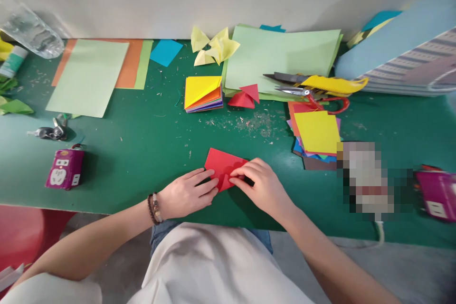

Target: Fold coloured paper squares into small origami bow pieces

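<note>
A red sheet of paper lies on the green table near its front edge, with a small part folded up at its lower side. My left hand rests flat with fingers stretched out, the tips on the paper's left edge. My right hand pinches the folded part of the red paper between thumb and fingers. Beyond the hands sit a folded red paper piece and a stack of folded coloured papers, yellow on top.
Yellow-handled scissors and red-handled scissors lie by pale green sheets. Square coloured papers are stacked at right. Purple power sockets and keys sit left, a water bottle behind. Paper scraps dot the table.
</note>
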Demonstrator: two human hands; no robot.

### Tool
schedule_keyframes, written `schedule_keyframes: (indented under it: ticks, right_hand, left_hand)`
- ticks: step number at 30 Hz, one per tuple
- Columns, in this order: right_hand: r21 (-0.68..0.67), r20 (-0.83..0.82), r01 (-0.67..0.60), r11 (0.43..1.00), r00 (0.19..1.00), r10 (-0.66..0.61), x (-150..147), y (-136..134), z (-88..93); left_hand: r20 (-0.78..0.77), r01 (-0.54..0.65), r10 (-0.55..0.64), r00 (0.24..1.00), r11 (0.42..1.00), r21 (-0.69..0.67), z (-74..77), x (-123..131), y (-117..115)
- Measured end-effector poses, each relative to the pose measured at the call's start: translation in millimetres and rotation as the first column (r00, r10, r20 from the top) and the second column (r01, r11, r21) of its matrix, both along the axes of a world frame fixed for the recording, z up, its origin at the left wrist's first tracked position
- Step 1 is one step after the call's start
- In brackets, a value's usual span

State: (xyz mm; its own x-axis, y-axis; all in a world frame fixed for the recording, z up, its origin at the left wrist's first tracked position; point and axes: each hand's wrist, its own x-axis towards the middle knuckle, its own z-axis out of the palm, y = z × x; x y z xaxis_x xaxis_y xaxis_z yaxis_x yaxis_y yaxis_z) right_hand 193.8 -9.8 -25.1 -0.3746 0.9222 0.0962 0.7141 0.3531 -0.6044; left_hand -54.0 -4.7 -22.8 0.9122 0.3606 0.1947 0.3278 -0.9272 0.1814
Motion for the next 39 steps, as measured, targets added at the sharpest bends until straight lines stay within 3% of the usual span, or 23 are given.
schedule_keyframes:
  ticks: [13, 39]
  right_hand:
    - [-0.077, 0.149, -0.019, 0.997, 0.988, 0.031, -7, 7, 10.9]
    - [-0.144, 0.166, 0.034, 0.989, 0.986, -0.01, -14, 11, 14.4]
  left_hand:
    - [-0.07, -0.065, 0.058, 0.996, 0.991, -0.114, 1.5, 4, -2]
    - [-0.1, -0.037, 0.021, 0.995, 0.986, -0.16, 5.1, 5, 7]
